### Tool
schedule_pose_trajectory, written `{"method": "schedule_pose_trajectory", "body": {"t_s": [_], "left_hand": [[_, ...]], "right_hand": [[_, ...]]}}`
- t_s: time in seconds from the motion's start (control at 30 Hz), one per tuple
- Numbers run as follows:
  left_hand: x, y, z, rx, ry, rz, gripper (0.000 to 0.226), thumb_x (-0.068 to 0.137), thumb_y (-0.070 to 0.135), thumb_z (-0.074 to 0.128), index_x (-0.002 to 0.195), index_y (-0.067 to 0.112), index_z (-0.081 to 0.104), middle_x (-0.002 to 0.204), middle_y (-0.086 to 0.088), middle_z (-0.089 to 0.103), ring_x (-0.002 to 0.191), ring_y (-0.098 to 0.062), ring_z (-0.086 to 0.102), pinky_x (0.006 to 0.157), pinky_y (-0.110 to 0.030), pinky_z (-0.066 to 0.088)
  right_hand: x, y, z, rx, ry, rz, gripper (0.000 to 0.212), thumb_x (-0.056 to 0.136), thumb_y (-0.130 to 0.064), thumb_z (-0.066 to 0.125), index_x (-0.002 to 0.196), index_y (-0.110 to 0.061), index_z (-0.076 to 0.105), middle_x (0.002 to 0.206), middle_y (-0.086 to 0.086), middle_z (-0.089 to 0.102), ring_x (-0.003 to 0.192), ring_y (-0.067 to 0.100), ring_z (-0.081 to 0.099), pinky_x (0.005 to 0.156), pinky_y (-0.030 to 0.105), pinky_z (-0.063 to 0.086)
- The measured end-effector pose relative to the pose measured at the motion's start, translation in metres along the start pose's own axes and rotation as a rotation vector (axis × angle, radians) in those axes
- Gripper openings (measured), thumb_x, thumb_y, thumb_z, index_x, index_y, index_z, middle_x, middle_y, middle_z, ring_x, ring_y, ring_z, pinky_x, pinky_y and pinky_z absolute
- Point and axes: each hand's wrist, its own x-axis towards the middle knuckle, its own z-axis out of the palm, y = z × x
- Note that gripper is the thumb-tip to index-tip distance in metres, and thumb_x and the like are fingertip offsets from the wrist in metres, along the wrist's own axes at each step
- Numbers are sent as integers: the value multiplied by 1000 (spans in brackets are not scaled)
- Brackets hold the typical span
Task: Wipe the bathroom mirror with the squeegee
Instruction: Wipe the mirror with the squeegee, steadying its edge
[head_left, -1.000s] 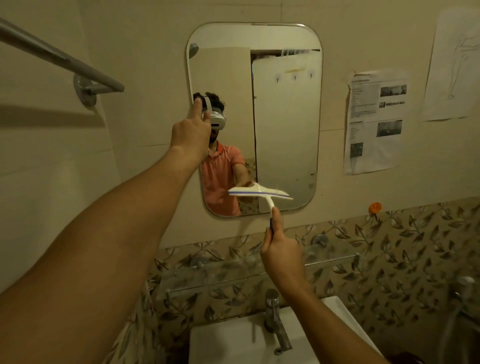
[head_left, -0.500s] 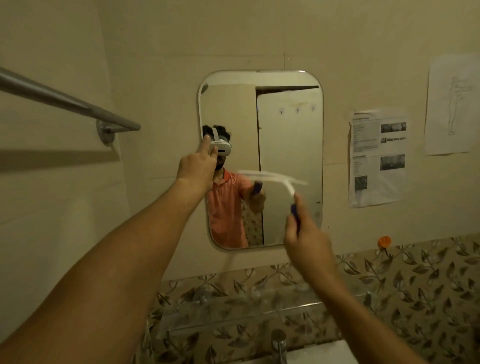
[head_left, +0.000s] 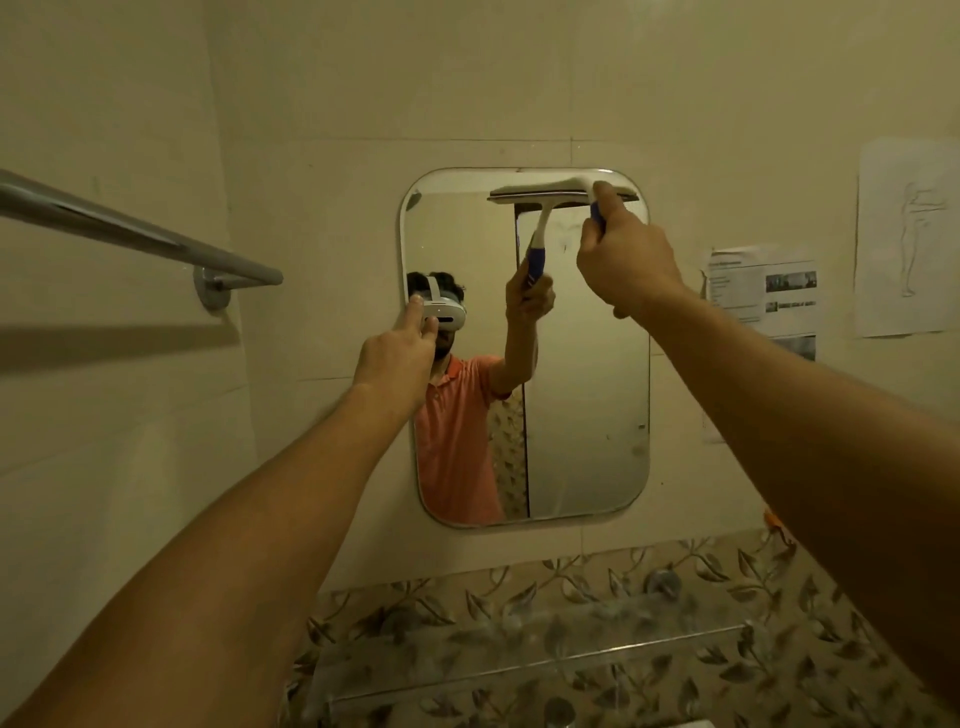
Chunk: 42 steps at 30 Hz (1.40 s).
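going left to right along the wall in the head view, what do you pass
towel bar → left hand at the mirror's left edge → squeegee held by right hand → printed sheet → sketch paper

Squeegee (head_left: 550, 188) handle mostly covered by the right hand (head_left: 626, 260); only a blue sliver is seen. Mirror (head_left: 587, 415) left edge partly hidden behind the left hand (head_left: 397, 358). Towel bar (head_left: 130, 234) cut off at the left edge. Text on the printed sheet (head_left: 774, 296) too small to be read. Glass shelf (head_left: 519, 660) blurred.
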Motion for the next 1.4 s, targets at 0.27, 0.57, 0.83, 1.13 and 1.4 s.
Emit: {"method": "schedule_pose_trajectory", "body": {"t_s": [0.27, 0.57, 0.83, 1.13, 1.4], "left_hand": [[-7, -4, -4, -34, 20, 17, 74, 93, 29, 67, 156, 20, 29, 167, -10, 5, 99, -31, 65, 65, -33, 48], [-13, -5, -8, -61, -9, 23, 83, 87, 27, 75, 156, 22, 29, 166, -8, 6, 105, -33, 61, 72, -38, 52], [-7, -3, -12, -56, -21, 2, 62, 92, 28, 70, 147, 17, 44, 167, -10, 9, 99, -35, 65, 66, -36, 48], [-8, -5, -13, -6, -6, 11, 67, 90, 32, 72, 148, 19, 41, 161, -13, 16, 113, -34, 54, 77, -41, 52], [-8, -9, -15, 9, -18, 0, 77, 91, 35, 70, 155, 19, 29, 159, -16, 25, 117, -33, 54, 85, -42, 50]], "right_hand": [[-48, 19, 24, -30, -62, 8, 59, 110, -36, 32, 160, -45, 2, 73, 7, 57, 56, 20, 59, 53, 44, 61], [-167, 44, 95, -28, -62, 63, 60, 109, -42, 28, 157, -48, -6, 60, 1, 54, 44, 12, 50, 35, 23, 31], [-280, 72, 141, -29, -217, 158, 65, 109, -39, 30, 156, -51, -13, 62, 3, 55, 50, 18, 53, 45, 35, 48], [-303, 86, 138, -69, -406, 205, 63, 109, -37, 32, 159, -46, -4, 68, 1, 61, 57, 16, 59, 54, 35, 56], [-204, 29, 84, 148, -82, 2, 57, 107, -43, 35, 157, -50, 9, 55, -5, 54, 39, 11, 50, 32, 15, 35]]}}
